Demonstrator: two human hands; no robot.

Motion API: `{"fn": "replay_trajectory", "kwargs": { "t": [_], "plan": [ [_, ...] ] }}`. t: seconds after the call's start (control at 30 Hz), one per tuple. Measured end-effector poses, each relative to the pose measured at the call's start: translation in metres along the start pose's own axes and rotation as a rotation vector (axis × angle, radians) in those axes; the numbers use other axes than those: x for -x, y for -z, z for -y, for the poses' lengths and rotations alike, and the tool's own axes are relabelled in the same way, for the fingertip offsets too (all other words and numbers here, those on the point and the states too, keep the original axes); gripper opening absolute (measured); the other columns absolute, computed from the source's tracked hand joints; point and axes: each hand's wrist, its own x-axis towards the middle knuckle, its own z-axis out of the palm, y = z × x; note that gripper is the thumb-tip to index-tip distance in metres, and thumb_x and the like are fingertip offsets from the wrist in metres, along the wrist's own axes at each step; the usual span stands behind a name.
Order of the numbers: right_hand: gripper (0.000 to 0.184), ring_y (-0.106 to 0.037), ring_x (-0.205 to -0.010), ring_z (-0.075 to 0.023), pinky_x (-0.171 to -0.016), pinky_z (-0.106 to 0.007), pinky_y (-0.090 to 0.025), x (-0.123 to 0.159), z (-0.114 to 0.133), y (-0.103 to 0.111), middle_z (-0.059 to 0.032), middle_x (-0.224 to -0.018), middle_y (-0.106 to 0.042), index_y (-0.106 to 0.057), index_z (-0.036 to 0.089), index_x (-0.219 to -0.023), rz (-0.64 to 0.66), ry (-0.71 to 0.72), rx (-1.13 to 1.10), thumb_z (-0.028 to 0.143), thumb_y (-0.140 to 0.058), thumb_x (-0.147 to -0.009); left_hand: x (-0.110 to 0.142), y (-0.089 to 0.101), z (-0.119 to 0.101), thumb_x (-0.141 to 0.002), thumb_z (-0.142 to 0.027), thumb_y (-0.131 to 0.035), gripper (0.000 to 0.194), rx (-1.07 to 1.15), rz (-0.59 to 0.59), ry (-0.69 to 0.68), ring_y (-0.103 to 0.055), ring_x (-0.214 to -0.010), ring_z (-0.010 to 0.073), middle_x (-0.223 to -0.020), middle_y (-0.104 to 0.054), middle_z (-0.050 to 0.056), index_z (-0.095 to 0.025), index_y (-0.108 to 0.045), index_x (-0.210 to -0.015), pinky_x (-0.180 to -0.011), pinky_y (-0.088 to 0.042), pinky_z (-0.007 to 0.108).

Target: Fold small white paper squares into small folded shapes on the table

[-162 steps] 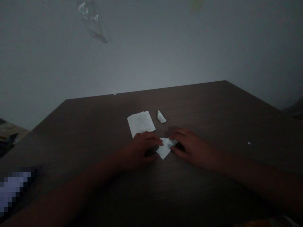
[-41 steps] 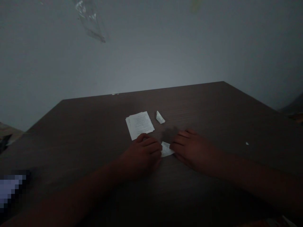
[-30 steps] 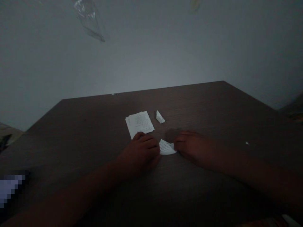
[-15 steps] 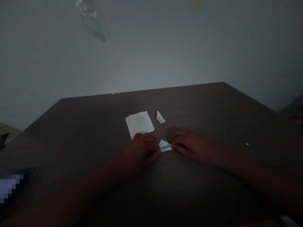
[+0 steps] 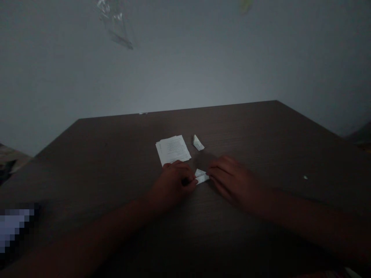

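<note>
A small folded paper (image 5: 202, 178) with printed lines lies between my hands, a pointed flap at its top and a plain strip along its lower edge. My left hand (image 5: 176, 181) pinches its left end between thumb and fingers. At its right end, my right hand (image 5: 228, 177) is closed on the edge, fingers bunched together. Just beyond my left hand is a stack of printed paper sheets (image 5: 174, 150), its near edge partly behind my fingers. Another folded piece of paper (image 5: 198, 143) stands to the right of the stack.
The dark wooden table (image 5: 249, 127) reaches back to a pale wall (image 5: 188, 58), where a clear plastic bag (image 5: 117, 25) hangs. A paper scrap (image 5: 305, 177) lies at the right. A blurred-out bright object (image 5: 14, 226) is at the left edge.
The strip on the folded paper's lower edge now lies flatter and shows a wider plain face. My right hand's fingers have shifted over the right end. The view has moved slightly.
</note>
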Motion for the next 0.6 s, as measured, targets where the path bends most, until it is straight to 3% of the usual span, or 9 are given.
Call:
{"fn": "replay_trajectory", "kwargs": {
  "t": [0.1,0.23,0.43,0.6],
  "plan": [
    [0.033,-0.084,-0.127,-0.0309,-0.113,-0.047,-0.07,0.008,0.015,-0.005,-0.0173,-0.139,-0.089,-0.084,0.015,-0.141,0.075,0.088,0.107,0.013,-0.062,-0.117,0.0,0.001,0.001,-0.1,-0.014,-0.085,0.023,0.009,-0.016,0.017,-0.082,-0.105,0.0279,-0.101,-0.09,0.003,-0.025,-0.08,-0.08,-0.108,-0.061,0.049],
    [0.049,-0.076,-0.156,-0.0355,-0.13,-0.049,-0.065,0.015,0.026,-0.01,-0.023,-0.169,-0.077,-0.076,0.006,-0.163,0.178,0.068,0.198,0.032,-0.065,-0.123,0.0,0.003,0.0,-0.1,-0.015,-0.084,0.022,0.02,-0.03,0.042,-0.084,-0.108,0.0288,-0.106,-0.093,0.003,-0.026,-0.082,-0.081,-0.116,-0.061,0.052],
    [0.06,-0.071,-0.163,-0.0399,-0.134,-0.051,-0.062,0.017,0.022,-0.008,-0.0251,-0.179,-0.067,-0.072,0.005,-0.17,0.257,0.021,0.146,0.038,-0.07,-0.12,-0.002,0.009,0.004,-0.099,-0.017,-0.086,0.021,0.046,0.014,0.048,-0.084,-0.105,0.0277,-0.106,-0.092,0.003,-0.025,-0.08,-0.081,-0.116,-0.062,0.049],
    [0.062,-0.062,-0.172,-0.0396,-0.139,-0.056,-0.057,0.015,0.019,-0.006,-0.0249,-0.183,-0.062,-0.067,0.008,-0.176,0.334,-0.018,0.064,0.039,-0.064,-0.122,-0.001,0.012,0.01,-0.104,-0.018,-0.081,0.02,0.07,0.036,-0.034,-0.083,-0.109,0.0274,-0.111,-0.091,0.006,-0.024,-0.078,-0.085,-0.113,-0.063,0.047]
  ]
}}
